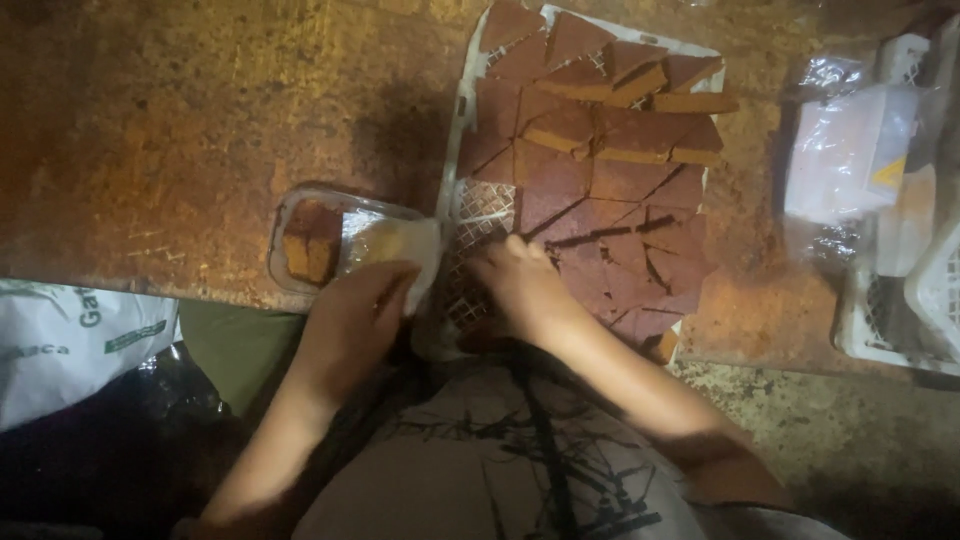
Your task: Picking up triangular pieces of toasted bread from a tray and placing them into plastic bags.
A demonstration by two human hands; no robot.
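Left hand (355,300) holding clear plastic container (330,235), right hand (520,285) touching brown cake slices (600,150) on white tray (465,100)

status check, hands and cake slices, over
Left hand on clear tub. Right hand at cake slices on white tray. Nothing blocking.

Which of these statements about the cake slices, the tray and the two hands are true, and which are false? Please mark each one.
1. The brown cake slices lie on a white lattice tray. True.
2. The left hand holds a knife. False: it rests on a clear plastic container holding one cake piece.
3. The right hand reaches onto the tray at the slices. True.
4. The container stands on the right of the tray. False: it stands on its left.
5. The table is bright blue. False: it is rusty brown.
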